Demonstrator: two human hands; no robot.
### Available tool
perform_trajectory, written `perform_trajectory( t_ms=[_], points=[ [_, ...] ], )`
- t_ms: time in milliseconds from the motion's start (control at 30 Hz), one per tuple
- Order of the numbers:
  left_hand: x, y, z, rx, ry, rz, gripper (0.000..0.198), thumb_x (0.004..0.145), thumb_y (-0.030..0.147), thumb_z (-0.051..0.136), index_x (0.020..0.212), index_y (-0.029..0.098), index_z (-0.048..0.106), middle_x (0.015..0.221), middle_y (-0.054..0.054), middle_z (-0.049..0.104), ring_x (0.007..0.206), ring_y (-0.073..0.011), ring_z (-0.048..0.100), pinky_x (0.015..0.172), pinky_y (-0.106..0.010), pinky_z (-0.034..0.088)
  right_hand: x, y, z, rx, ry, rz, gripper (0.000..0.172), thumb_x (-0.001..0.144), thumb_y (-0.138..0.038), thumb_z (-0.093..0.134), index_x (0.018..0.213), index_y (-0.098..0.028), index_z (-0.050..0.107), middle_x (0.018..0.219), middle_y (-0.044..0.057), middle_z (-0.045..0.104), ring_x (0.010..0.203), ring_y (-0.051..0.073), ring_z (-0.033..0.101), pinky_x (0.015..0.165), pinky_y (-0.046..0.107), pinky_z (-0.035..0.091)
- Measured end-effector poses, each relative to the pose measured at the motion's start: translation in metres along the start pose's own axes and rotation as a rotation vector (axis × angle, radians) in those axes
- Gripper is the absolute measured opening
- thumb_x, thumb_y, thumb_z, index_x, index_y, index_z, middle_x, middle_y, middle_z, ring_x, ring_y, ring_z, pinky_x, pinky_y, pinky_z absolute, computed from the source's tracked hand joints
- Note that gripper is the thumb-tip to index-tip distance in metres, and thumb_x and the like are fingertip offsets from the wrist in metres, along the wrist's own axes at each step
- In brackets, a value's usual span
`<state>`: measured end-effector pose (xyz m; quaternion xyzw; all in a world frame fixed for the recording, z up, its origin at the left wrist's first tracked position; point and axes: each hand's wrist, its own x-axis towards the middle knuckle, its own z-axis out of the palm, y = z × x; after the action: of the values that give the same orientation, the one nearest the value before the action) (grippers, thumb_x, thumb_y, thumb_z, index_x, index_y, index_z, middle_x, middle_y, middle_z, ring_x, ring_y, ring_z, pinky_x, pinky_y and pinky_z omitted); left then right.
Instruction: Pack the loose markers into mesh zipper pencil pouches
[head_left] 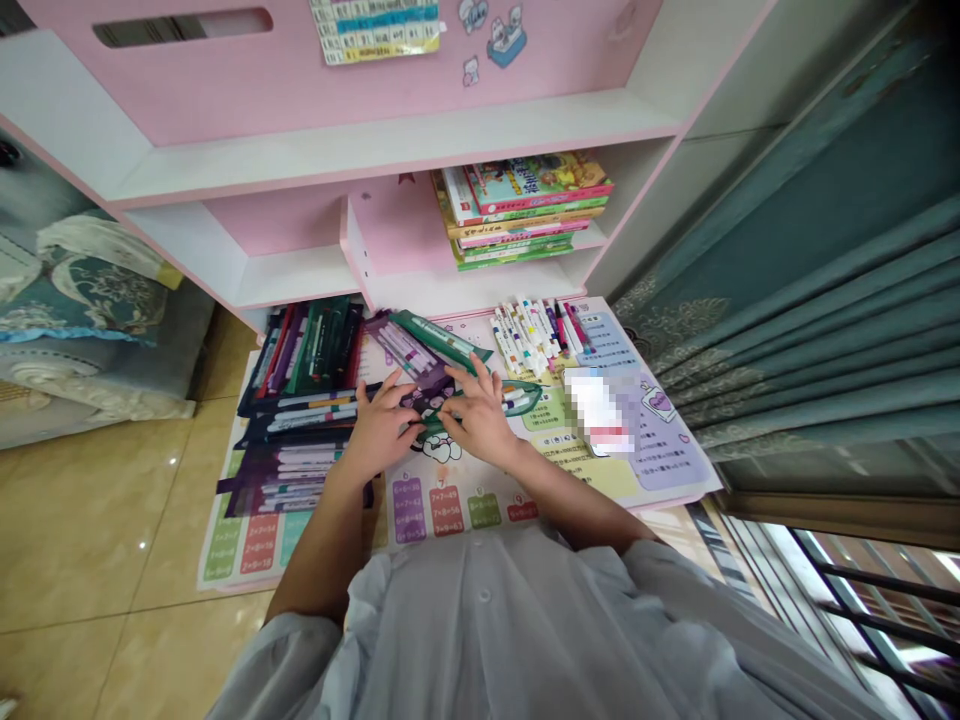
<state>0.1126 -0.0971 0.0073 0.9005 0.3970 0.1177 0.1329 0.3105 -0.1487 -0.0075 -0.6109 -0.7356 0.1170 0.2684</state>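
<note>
A green see-through pouch with several markers inside lies partly under my right hand. The bent fingers and thumb of that hand are closed on its left part. My left hand is at the pouch's left end, fingers spread, thumb toward the green fabric; whether it grips any of it is hidden. Just beyond the hands lie a purple pouch of markers and another green pouch. Left of my left hand are dark pouches of markers, and nearer me a purple see-through pouch.
Loose white markers are piled at the desk's back right. A blurred-out phone-like object lies nearer me. The printed desk mat covers the top. Behind stands a pink-and-white shelf with stacked books; a teal curtain hangs right.
</note>
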Motion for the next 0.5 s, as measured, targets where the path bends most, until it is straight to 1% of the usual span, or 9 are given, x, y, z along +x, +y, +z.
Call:
perform_trajectory(
  t_ms=[500],
  points=[
    [-0.0013, -0.0014, 0.0004, 0.021, 0.006, -0.002, 0.014, 0.087, 0.027, 0.063, 0.08, 0.025, 0.075, 0.136, -0.006, 0.063, 0.145, -0.0367, 0.038, 0.113, -0.074, 0.016, -0.0006, 0.0055, -0.0008, 0.006, -0.002, 0.038, 0.022, 0.089, -0.027, 0.057, 0.077, -0.021, 0.074, 0.151, 0.009, 0.049, 0.152, 0.045, 0.017, 0.112, 0.075, 0.021]
  ],
)
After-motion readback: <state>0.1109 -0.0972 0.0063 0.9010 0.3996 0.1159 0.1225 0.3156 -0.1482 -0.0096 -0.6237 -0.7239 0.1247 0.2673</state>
